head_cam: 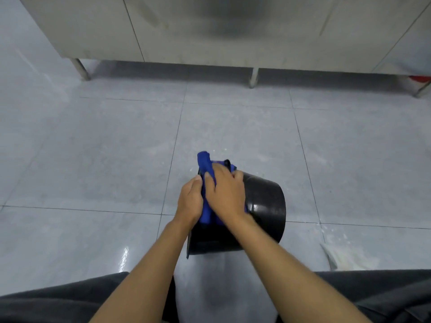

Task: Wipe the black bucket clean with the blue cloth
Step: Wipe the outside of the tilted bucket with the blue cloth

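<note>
The black bucket [265, 206] lies tipped on its side on the grey tiled floor, its base pointing right and its rim to the left. The blue cloth [204, 162] is bunched over the bucket's upper wall near the rim. My right hand [225, 192] lies flat on the cloth and presses it against the bucket. My left hand [190, 201] grips the rim at the left, with its thumb against the cloth. The bucket's inside is hidden.
A stainless steel cabinet [210, 31] on short legs [253, 78] runs across the back. A red object [419, 78] shows under its right end. My dark trouser legs [58, 301] fill the bottom corners. A wet smear [342, 255] marks the floor at the right.
</note>
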